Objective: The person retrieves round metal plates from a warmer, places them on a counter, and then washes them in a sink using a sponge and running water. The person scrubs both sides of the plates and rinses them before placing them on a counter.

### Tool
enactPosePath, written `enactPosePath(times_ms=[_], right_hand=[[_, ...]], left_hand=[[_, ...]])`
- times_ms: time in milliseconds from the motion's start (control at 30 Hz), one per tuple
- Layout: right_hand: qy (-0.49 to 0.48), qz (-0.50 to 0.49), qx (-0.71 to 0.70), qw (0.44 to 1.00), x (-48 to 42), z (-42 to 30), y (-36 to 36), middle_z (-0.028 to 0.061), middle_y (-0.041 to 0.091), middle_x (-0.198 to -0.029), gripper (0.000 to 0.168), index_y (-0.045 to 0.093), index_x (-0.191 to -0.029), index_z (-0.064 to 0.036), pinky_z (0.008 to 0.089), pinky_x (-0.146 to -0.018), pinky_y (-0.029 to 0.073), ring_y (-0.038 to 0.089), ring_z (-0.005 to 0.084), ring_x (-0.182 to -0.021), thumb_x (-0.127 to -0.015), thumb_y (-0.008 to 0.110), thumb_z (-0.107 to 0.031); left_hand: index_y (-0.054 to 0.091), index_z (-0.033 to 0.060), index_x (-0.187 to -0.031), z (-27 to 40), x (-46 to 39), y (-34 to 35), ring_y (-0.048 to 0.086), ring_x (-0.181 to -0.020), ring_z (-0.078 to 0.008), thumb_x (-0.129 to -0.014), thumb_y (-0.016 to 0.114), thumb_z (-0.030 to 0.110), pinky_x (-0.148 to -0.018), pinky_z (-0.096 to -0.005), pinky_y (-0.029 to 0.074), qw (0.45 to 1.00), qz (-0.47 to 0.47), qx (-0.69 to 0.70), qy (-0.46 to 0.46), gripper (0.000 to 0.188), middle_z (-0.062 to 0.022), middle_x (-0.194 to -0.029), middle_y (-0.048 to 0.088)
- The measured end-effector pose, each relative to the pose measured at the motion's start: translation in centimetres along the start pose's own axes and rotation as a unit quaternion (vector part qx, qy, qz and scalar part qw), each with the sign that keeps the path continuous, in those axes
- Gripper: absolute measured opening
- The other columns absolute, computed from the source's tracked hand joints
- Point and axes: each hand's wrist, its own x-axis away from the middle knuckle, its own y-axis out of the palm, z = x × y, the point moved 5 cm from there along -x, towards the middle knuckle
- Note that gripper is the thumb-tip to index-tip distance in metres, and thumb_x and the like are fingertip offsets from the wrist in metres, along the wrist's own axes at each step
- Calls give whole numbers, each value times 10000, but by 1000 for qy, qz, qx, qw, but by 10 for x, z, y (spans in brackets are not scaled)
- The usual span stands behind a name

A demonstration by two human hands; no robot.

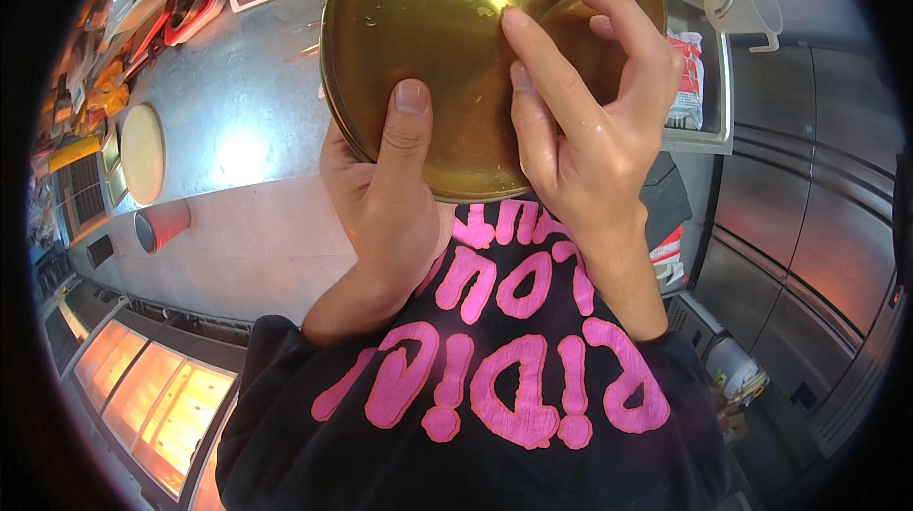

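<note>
A round, gold-coloured metal pan or lid [456, 133] with a few water drops on its surface is held up close before me. My left hand [389, 169] grips its lower left edge, the thumb lying flat on the shiny face and the fingers behind the rim. My right hand [592, 104] is over the right part of the same face, its index fingertip at the middle and the other fingers bent and apart. Whether the right fingertips press on the metal I cannot tell. The top of the round piece runs out of view.
A steel worktop [264, 83] on the left bears a round pale board [143, 154], and a red cup [162, 226] is near its edge. A clear plastic jug [745, 5] stands at the upper right, by steel cabinet doors [763, 190]. A lit, glass-fronted warmer [153, 404] is at the lower left.
</note>
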Motion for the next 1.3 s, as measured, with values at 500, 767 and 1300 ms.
enactPosePath(times_ms=[500,767,1300], right_hand=[[7,-4,-5,1000,3,3,4,173,582,-1166,364,721,-1037,-60,413,-870,411,528,319,-1009,-674,738,-81],[-10,-28,-27,999,5,7,8,160,568,-1190,363,718,-1053,-91,411,-873,406,510,324,-996,-693,752,-129],[26,-78,-66,994,10,40,11,147,528,-1254,387,712,-1094,-140,423,-911,384,470,334,-1050,-716,766,-200]], left_hand=[[518,-52,-1273,-1,0,-1,632,-1054,-196,-1003,532,114,-903,-320,526,1000,8,-13,-8,317,-146,-1218,613],[522,-57,-1266,-9,-3,-3,638,-1042,-198,-1001,537,119,-892,-321,534,999,21,-19,-15,318,-157,-1209,618],[516,-62,-1263,-31,-2,16,632,-1050,-195,-991,551,105,-891,-315,528,995,77,-59,-13,321,-148,-1196,623]])
